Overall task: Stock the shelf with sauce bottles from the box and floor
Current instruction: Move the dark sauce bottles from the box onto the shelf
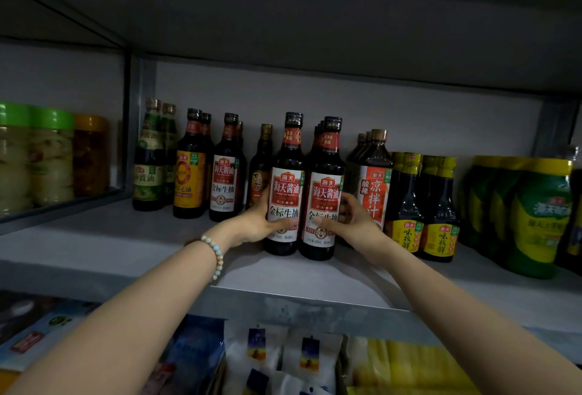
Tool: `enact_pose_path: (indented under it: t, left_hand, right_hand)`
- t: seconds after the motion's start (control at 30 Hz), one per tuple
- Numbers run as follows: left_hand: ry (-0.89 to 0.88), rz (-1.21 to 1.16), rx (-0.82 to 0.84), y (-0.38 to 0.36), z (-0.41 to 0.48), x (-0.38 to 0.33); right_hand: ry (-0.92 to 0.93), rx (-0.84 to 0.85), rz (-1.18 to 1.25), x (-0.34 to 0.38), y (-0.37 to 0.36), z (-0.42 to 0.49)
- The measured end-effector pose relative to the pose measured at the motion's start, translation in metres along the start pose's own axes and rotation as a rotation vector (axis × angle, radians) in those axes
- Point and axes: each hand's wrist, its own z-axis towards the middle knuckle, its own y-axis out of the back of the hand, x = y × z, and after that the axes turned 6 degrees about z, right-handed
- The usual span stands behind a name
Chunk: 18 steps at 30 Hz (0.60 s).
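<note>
Two dark soy sauce bottles with red and white labels stand upright side by side on the grey shelf (104, 246). My left hand (256, 221) grips the left bottle (285, 186) low on its label, thumb across the front. My right hand (352, 221) grips the right bottle (326, 193) from its right side, thumb on the label. More bottles of the same kind stand in a row behind the right one. Neither the box nor the floor is in view.
Other sauce bottles line the shelf to the left (225, 171) and right (374, 180), with yellow-labelled bottles (439, 215) and green packs (535, 218) further right. Jars (50, 155) fill the left bay. The shelf above hangs low. Packets (283, 353) lie on the shelf below.
</note>
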Motion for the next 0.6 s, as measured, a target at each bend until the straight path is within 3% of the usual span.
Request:
enact_pose_path:
  t: [0.6]
  left_hand:
    - [-0.003, -0.021, -0.054, -0.0041, -0.0003, 0.0039]
  right_hand:
    - [-0.006, -0.030, -0.052, -0.0047, -0.0037, -0.0024]
